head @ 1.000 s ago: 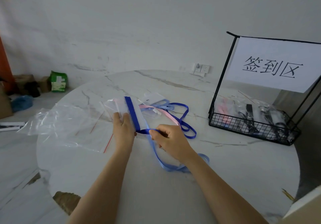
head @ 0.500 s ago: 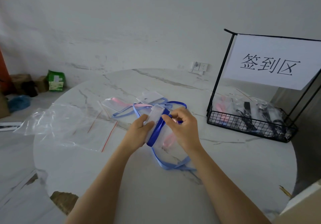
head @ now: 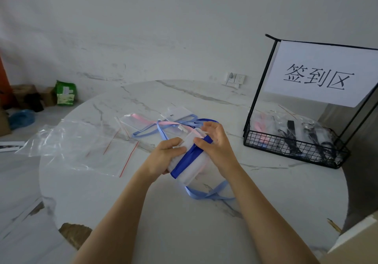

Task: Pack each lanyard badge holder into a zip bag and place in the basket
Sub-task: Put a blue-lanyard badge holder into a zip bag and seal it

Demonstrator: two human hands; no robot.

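Left hand: the left hand (head: 167, 155) grips the near-left end of the clear plastic badge holder (head: 196, 161), fingers curled round it.
Right hand: the right hand (head: 214, 141) pins the dark blue ribbon lanyard (head: 184, 163) against the holder with its thumb, fingers curled over the far end.
Change: a second ago the ribbon trailed loose from the holder; now it lies wound in a band across it, and both hands have closed in on the bundle.
Meaning: judging by this, winding is nearly done and bagging comes next.
Holder's place: held just above the round white marble table (head: 184, 233), not yet bagged.
Bags: the flat clear zip bags with red seal lines (head: 81, 145) lie to the left, untouched.
Basket: the black wire basket (head: 294, 151) stands to the right, already holding packed bags.
Waiting: a light blue ribbon lanyard (head: 206, 194) and a pink ribbon lanyard (head: 141, 120) lie on the table.
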